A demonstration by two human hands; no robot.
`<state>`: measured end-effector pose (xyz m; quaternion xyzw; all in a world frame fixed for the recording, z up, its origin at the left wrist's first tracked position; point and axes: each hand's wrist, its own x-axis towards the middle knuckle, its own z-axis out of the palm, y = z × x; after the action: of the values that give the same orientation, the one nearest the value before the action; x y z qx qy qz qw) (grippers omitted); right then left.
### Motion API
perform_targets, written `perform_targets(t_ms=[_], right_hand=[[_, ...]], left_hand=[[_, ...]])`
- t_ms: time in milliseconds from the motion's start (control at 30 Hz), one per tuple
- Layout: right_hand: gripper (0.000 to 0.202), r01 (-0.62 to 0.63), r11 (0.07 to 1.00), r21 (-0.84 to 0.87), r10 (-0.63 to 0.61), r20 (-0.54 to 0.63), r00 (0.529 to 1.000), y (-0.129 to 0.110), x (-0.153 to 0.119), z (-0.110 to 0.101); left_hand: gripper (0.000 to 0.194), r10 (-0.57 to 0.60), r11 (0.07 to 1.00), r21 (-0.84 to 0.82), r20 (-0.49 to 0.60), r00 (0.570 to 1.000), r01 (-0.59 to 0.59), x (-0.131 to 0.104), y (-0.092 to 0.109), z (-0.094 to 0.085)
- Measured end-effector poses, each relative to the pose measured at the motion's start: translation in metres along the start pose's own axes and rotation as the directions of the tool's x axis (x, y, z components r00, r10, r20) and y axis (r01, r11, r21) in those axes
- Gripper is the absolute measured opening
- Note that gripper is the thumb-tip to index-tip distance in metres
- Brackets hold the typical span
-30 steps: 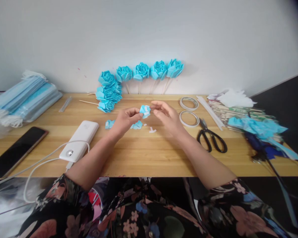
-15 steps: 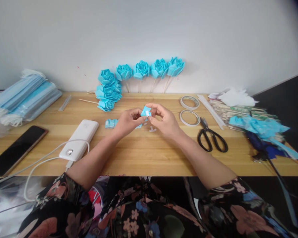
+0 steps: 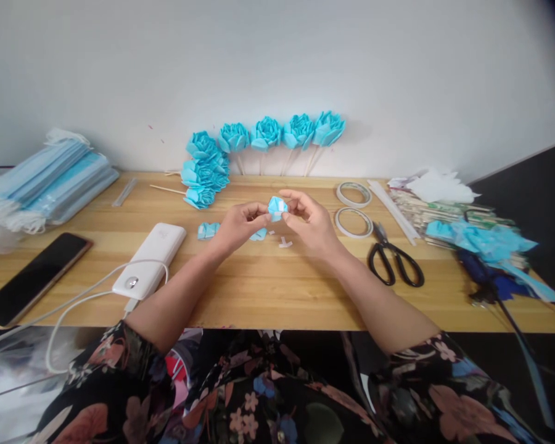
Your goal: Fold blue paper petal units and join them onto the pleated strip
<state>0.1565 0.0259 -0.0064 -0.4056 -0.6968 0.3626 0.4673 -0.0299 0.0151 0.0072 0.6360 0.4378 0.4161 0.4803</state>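
Above the middle of the desk [image 3: 277,296], a small blue piece [image 3: 277,207] with white patches is raised between the person's 2 hands. The left hand [image 3: 243,227] pinches its left edge between thumb and finger. The right hand [image 3: 312,225] is half curled at the other side, its thumb seeming to touch the lower right edge; whether it grips cannot be told.

The white patches may be tape. If so, a fingertip pressed on them could stick and pull the piece out of shape, and too hard a pinch could crease it. If the left thumb slipped, the right hand might not hold it alone.

Just below the hands, 2 more blue pieces, 1 at the left [image 3: 208,231] and 1 partly hidden by the left hand [image 3: 258,234], lie near white scraps [image 3: 285,243]; a lowered wrist could drag these along or flatten a piece.

Farther out, a cable plug stands just beside the left forearm, so an elbow swing could tug the power bank [image 3: 155,253]. On the right, the scissors [image 3: 385,244] lie near the lower tape roll [image 3: 354,235], blades pointing towards the wall; a careless reach there could meet the tips.
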Motion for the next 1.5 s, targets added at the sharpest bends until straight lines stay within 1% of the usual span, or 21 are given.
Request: perform_targets(t_ms=[67,133,167,233,267,333,367,433,633,733,967,1167,1500], right_hand=[[0.04,-0.005,1.0,-0.002,0.005,0.009,1.0,0.0,-0.0002,0.0004],[0.038,0.014,0.999,-0.036,-0.015,-0.034,0.999,-0.0015,-0.0014,0.0006],[0.036,0.042,0.996,-0.082,-0.049,-0.081,0.996,-0.0027,-0.0023,0.0006],[0.026,0.133,0.96,-0.245,-0.174,-0.157,0.972,-0.0054,-0.0046,0.0003],[0.019,0.184,0.921,-0.343,-0.249,-0.154,0.956,-0.0067,-0.0056,0.0002],[0.008,0.28,0.821,-0.498,-0.362,-0.074,0.929,-0.008,-0.0072,0.0004],[0.008,0.312,0.779,-0.544,-0.389,-0.028,0.921,-0.008,-0.0076,0.0007],[0.012,0.337,0.735,-0.588,-0.405,0.019,0.914,-0.0068,-0.0076,0.0014],[0.014,0.341,0.731,-0.591,-0.403,0.029,0.915,-0.0023,-0.0056,0.0016],[0.014,0.33,0.739,-0.587,-0.38,0.041,0.924,-0.0018,-0.0058,0.0013],[0.017,0.327,0.729,-0.601,-0.379,0.042,0.924,0.0001,-0.0064,0.0016],[0.013,0.352,0.742,-0.57,-0.395,0.051,0.917,0.001,-0.0056,0.001],[0.014,0.354,0.767,-0.535,-0.387,0.054,0.92,-0.0026,-0.0064,0.0009]], left_hand=[[0.024,-0.008,1.0,-0.001,-0.009,1.0,0.008,0.0005,-0.0014,0.0003],[0.025,-0.019,1.0,-0.003,-0.032,0.999,0.018,0.0014,-0.0038,0.0002],[0.025,-0.025,1.0,-0.002,-0.044,0.999,0.025,0.0019,-0.005,0.0001],[0.025,-0.032,0.999,-0.001,-0.065,0.997,0.032,0.003,-0.007,-0.0003],[0.025,-0.033,0.999,-0.004,-0.069,0.997,0.033,0.0034,-0.0076,-0.0004],[0.026,-0.028,1.0,-0.014,-0.069,0.997,0.027,0.0038,-0.0081,-0.0003],[0.026,-0.024,1.0,-0.018,-0.066,0.997,0.023,0.0039,-0.0079,-0.0002],[0.026,-0.018,1.0,-0.02,-0.056,0.998,0.017,0.0037,-0.0073,0.0],[0.024,-0.003,1.0,-0.006,-0.033,0.999,0.003,0.0029,-0.0066,-0.0002],[0.025,-0.013,1.0,-0.003,-0.035,0.999,0.013,0.0031,-0.0078,-0.0001],[0.027,-0.029,1.0,0.0,-0.028,0.999,0.029,0.0025,-0.0098,0.0001],[0.025,-0.028,1.0,0.0,-0.042,0.999,0.028,0.0022,-0.0089,-0.0005],[0.026,-0.015,1.0,0.007,-0.042,0.999,0.015,0.0022,-0.0081,-0.0004]])
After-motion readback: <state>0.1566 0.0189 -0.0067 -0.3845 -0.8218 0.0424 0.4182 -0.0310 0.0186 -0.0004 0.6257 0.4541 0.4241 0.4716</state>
